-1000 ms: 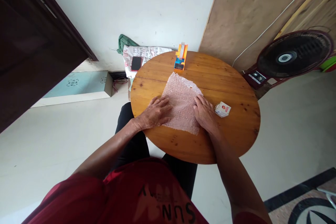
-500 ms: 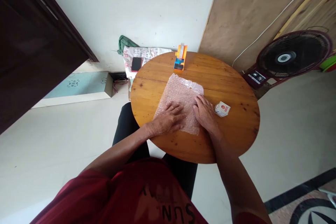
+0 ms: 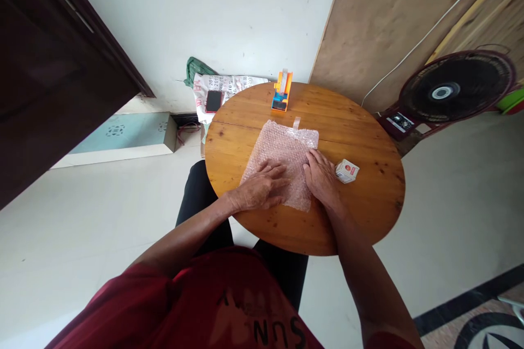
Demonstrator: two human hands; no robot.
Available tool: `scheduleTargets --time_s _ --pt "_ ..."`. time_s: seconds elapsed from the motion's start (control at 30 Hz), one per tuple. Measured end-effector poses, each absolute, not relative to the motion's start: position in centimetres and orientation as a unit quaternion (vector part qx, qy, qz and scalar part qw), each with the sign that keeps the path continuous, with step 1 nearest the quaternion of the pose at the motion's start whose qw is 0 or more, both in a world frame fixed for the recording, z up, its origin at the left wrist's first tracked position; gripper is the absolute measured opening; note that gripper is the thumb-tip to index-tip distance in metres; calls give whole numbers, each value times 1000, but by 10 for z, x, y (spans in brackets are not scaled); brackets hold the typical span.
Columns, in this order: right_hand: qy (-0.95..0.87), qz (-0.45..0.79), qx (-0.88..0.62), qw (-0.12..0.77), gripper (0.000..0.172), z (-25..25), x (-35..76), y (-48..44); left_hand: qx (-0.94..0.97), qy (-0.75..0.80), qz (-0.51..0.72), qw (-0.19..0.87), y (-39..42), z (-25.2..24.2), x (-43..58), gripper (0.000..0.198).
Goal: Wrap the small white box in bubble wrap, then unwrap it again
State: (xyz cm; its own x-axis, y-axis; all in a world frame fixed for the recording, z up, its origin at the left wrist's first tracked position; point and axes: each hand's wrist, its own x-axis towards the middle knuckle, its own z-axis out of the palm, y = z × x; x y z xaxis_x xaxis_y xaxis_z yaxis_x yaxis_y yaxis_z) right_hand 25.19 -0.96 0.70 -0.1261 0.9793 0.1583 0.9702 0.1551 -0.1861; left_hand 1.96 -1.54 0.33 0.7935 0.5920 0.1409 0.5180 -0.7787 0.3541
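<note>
A pinkish sheet of bubble wrap (image 3: 282,147) lies flat on the round wooden table (image 3: 360,202). My left hand (image 3: 264,185) rests on its lower left part, fingers spread and stretched out. On its right edge lies my right hand (image 3: 321,174), fingers extended and pressing down lightly. A short strip of clear tape (image 3: 296,123) sticks out past the far edge of the wrap. Just right of my right hand stands a small white box (image 3: 347,171) with a red mark. Whatever is under my palms is hidden.
An orange and blue tape dispenser (image 3: 282,91) stands at the table's far edge. Behind it on the left, a phone (image 3: 213,101) lies on a printed white sack (image 3: 235,83). A dark fan (image 3: 454,87) stands to the right, by the wall.
The far edge of the bubble wrap now lies flatter and nearer to me, and the tape strip shows upright beyond it. Both hands have hardly moved.
</note>
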Motion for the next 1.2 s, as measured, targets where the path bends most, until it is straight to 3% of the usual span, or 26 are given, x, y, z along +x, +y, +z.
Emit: scheduleTargets --time_s 0.17,0.6,1.2 --pt "-752 13 -645 131 49 5 253 -10 933 313 117 130 -14 15 36 46" --pt "-748 9 -649 140 50 0 254 -9 941 294 98 137 -13 1 45 69" --pt "-754 0 -622 211 47 -5 261 -5 938 297 110 142 -12 0 46 71"
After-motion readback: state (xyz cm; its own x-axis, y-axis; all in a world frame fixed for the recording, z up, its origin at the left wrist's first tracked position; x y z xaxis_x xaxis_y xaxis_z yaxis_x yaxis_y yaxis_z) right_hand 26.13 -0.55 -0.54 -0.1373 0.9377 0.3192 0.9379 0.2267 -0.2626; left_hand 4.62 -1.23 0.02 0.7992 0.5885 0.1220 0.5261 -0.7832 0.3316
